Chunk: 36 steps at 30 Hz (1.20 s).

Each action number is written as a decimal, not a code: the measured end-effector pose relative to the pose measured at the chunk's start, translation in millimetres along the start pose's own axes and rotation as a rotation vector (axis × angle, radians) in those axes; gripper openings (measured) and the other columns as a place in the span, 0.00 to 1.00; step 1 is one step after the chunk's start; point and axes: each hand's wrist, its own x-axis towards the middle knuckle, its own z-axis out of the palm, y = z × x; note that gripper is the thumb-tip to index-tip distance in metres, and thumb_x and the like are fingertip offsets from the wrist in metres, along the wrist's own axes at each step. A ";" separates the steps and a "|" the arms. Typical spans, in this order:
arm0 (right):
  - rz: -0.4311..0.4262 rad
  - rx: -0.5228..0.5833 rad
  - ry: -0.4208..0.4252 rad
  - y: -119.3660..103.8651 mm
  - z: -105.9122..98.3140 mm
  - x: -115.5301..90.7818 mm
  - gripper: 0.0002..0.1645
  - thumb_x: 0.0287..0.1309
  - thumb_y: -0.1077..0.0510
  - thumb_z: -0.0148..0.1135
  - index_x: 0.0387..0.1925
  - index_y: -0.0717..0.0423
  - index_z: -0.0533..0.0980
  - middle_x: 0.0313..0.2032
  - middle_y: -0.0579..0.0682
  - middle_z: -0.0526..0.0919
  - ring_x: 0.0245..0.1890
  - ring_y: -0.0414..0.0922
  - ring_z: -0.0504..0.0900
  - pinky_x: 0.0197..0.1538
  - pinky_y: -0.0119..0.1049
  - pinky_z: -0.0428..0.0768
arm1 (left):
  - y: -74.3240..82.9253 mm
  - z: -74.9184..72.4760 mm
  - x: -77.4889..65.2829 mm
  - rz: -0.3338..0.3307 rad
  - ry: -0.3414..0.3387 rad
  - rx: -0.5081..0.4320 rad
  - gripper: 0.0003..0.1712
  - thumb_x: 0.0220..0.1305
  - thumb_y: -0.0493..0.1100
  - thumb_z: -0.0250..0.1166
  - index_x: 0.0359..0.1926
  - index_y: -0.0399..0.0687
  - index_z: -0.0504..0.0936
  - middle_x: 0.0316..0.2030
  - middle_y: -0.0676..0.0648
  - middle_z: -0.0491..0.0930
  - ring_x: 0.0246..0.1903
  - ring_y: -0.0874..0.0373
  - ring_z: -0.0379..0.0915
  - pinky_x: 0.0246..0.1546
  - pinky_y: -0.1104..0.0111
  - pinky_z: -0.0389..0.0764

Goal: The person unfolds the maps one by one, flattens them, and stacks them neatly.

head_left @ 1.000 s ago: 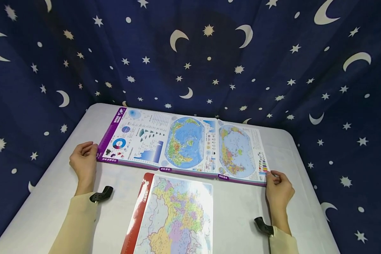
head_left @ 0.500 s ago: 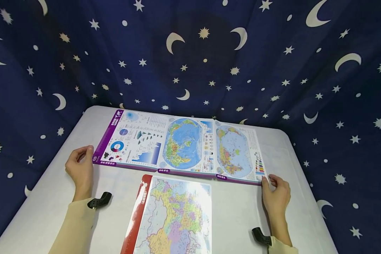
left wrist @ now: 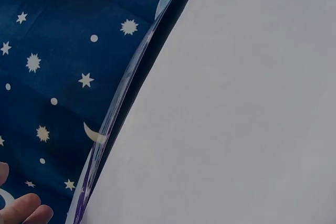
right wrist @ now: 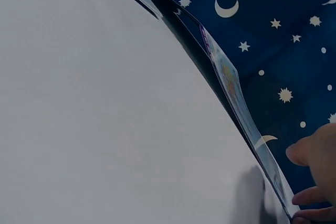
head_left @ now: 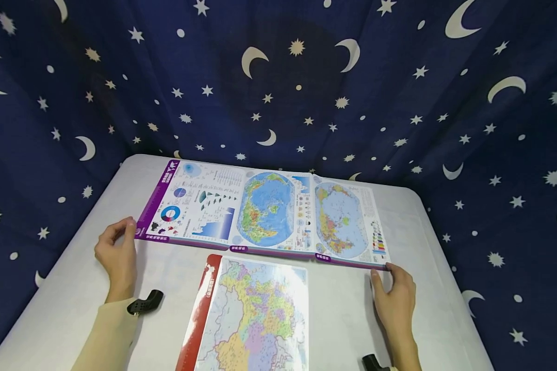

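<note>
A long purple-bordered world map chart (head_left: 269,216) lies spread across the back of the table, its panels side by side. At its near left corner, my left hand (head_left: 118,255) has thumb and fingertips just beside the purple edge; contact is unclear. In the left wrist view, its fingers (left wrist: 23,208) look relaxed and apart from the chart edge. My right hand (head_left: 396,299) is at the near right corner, forefinger reaching the edge and thumb standing apart. In the right wrist view, fingertips (right wrist: 310,196) touch the chart's edge (right wrist: 231,82), and the thumb is spread away.
A red-bordered map sheet (head_left: 255,319) lies in front of the chart, its near part cut off by the frame. A white cloth covers the table (head_left: 339,314). Blue curtains (head_left: 297,108) with moons and stars enclose the far side and both sides.
My right hand has slid toward me and its thumb has lifted off the chart's corner. My left fingers have loosened from the purple edge. The chart looks the same; the head view shifted slightly.
</note>
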 end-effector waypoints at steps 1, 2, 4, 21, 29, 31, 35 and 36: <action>0.001 -0.006 -0.003 -1.1 -0.2 -1.8 0.29 0.68 0.56 0.67 0.63 0.71 0.74 0.63 0.73 0.75 0.65 0.70 0.69 0.66 0.65 0.63 | 0.3 -0.4 -1.2 0.006 -0.003 -0.005 0.17 0.72 0.52 0.69 0.52 0.46 0.90 0.48 0.53 0.89 0.50 0.71 0.74 0.61 0.71 0.63; 0.005 -0.011 -0.005 -2.6 -0.5 -4.1 0.30 0.68 0.56 0.67 0.64 0.71 0.74 0.64 0.73 0.74 0.66 0.70 0.68 0.66 0.65 0.63 | 0.8 -0.9 -2.5 0.011 -0.005 -0.007 0.17 0.72 0.51 0.69 0.52 0.46 0.90 0.49 0.53 0.89 0.51 0.70 0.74 0.60 0.71 0.63; 0.018 -0.025 -0.012 -7.0 -1.6 -9.2 0.30 0.69 0.55 0.67 0.64 0.70 0.73 0.65 0.73 0.73 0.67 0.71 0.68 0.67 0.66 0.63 | 1.7 -1.8 -5.4 0.010 -0.003 0.005 0.17 0.72 0.51 0.69 0.52 0.46 0.90 0.47 0.55 0.88 0.50 0.70 0.73 0.59 0.72 0.63; 0.077 -0.021 -0.109 -28.9 0.3 -40.3 0.33 0.70 0.50 0.68 0.67 0.67 0.73 0.72 0.70 0.69 0.73 0.70 0.63 0.71 0.69 0.60 | 3.5 -5.2 -34.2 0.067 -0.035 0.058 0.18 0.72 0.49 0.70 0.48 0.36 0.89 0.35 0.71 0.76 0.44 0.72 0.70 0.51 0.75 0.63; 0.070 -0.016 -0.155 -45.1 4.9 -58.1 0.33 0.70 0.48 0.68 0.66 0.65 0.74 0.72 0.68 0.69 0.74 0.67 0.62 0.71 0.68 0.61 | 5.7 -3.8 -53.4 0.102 -0.090 0.074 0.12 0.71 0.44 0.71 0.44 0.38 0.90 0.29 0.65 0.75 0.34 0.66 0.66 0.39 0.76 0.64; 0.063 -0.014 -0.163 -49.5 7.0 -62.8 0.32 0.70 0.48 0.68 0.66 0.66 0.74 0.72 0.68 0.69 0.74 0.67 0.62 0.71 0.68 0.61 | 6.5 -3.0 -58.5 0.113 -0.111 0.072 0.11 0.70 0.43 0.71 0.44 0.38 0.90 0.29 0.63 0.75 0.33 0.65 0.66 0.38 0.77 0.65; 0.039 0.006 -0.171 -57.0 12.0 -71.3 0.32 0.69 0.49 0.69 0.64 0.66 0.76 0.71 0.67 0.69 0.74 0.66 0.62 0.71 0.68 0.62 | 8.3 -0.7 -67.5 0.139 -0.149 0.070 0.09 0.69 0.41 0.72 0.42 0.37 0.90 0.30 0.63 0.76 0.33 0.65 0.67 0.37 0.78 0.66; 0.031 0.015 -0.171 -58.2 13.2 -73.1 0.31 0.68 0.50 0.70 0.64 0.66 0.76 0.71 0.67 0.69 0.74 0.66 0.62 0.71 0.68 0.62 | 8.8 -0.3 -69.2 0.147 -0.159 0.066 0.08 0.69 0.40 0.72 0.42 0.37 0.90 0.31 0.62 0.76 0.33 0.65 0.68 0.36 0.78 0.66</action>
